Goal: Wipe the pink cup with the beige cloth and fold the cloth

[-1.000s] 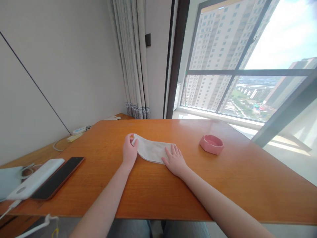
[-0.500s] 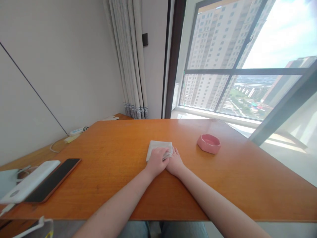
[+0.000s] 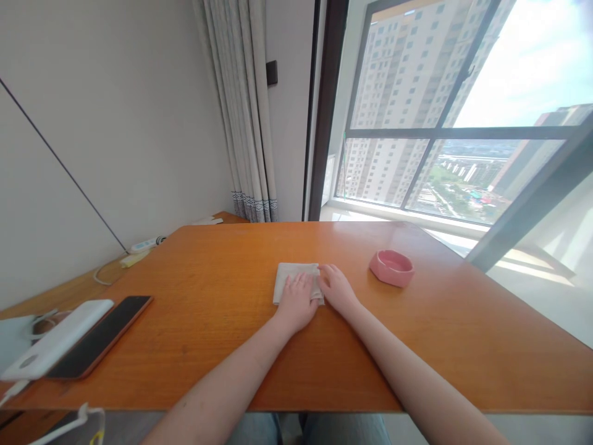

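Both hands lay on a small folded white cloth (image 3: pixel 291 275) near the middle of the orange wooden table (image 3: pixel 208 334). The left hand (image 3: pixel 299 303) pressed flat on the cloth's near half, fingers spread and pointing away from the person, gripping nothing. The right hand (image 3: pixel 340 289) rested at the cloth's right edge, its fingertips touching that edge, fingers loosely extended and not clamped on anything; whether it pinched the fabric could not be told. The cloth's far left part showed bare beyond the left hand's fingers. A pink shallow dish (image 3: pixel 391 267) stood on the table to the right of the right hand, apart from it. Well to the left, near the table's corner, a dark phone (image 3: pixel 99 337) lay just beside a white power bank (image 3: pixel 55 340).
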Demonstrator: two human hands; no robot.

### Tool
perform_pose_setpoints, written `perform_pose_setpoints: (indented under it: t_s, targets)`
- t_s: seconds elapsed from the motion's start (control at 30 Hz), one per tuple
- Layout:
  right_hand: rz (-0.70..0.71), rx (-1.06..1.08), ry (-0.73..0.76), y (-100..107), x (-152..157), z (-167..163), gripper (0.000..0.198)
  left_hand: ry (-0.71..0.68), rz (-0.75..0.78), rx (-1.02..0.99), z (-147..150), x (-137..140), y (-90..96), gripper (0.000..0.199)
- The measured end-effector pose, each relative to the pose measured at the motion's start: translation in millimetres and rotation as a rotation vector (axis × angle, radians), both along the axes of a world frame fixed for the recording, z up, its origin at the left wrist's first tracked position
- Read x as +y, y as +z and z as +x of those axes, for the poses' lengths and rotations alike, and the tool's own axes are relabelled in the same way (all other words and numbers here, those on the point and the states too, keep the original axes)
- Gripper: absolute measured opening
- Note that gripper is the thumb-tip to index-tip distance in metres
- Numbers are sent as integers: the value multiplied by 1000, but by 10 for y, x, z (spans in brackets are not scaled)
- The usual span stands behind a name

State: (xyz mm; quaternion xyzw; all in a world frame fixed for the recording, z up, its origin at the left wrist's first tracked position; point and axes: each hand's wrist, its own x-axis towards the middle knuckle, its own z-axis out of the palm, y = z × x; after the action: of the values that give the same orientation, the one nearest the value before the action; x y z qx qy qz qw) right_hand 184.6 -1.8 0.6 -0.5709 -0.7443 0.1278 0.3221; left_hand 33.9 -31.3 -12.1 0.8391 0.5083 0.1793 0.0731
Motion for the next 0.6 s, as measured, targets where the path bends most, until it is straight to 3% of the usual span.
perform_pose_setpoints:
  t_s: [0.13,0.2,0.3,0.43,0.5,0.6]
  targets:
    - [-18,-150,121,-70,-63,-132,40,-68,48,-13,-155,39,157,51]
    - [-76,-236,134,-87,-79,-150,42,-11,48,-29,-294,128,199,48]
    - [-133,-293,143,-82,-91,-134,48,130,6,20,-472,276,150,52]
    - [-165,-284,162,-52,-119,-123,49,186,-109,159,-532,350,5,64]
    - [-187,-305,116,-56,-137,-137,51,201,-124,196,-510,343,-31,67]
    - [-247,-348,-79,-84,-158,-169,60,215,-129,213,-480,326,-40,67]
